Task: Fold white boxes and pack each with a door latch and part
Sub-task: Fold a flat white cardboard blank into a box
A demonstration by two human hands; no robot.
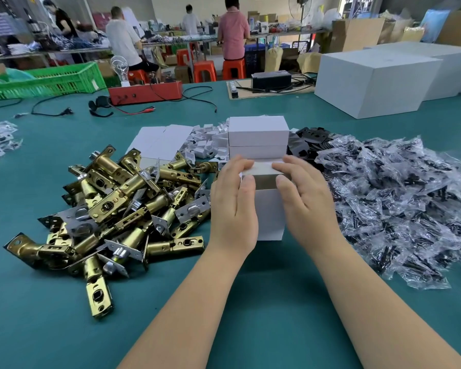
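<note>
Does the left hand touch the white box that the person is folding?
Touching. The head view shows the left hand against the left side of the white box, with its fingers curled onto the top flap.

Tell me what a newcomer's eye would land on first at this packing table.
First, the two hands, left hand and right hand, gripping a small white cardboard box at the centre of the green table. To their left sprawls a heap of brass-coloured metal door latches; to their right, a mound of clear plastic bags of black parts. Behind the hands stands a stack of closed white boxes.
</note>
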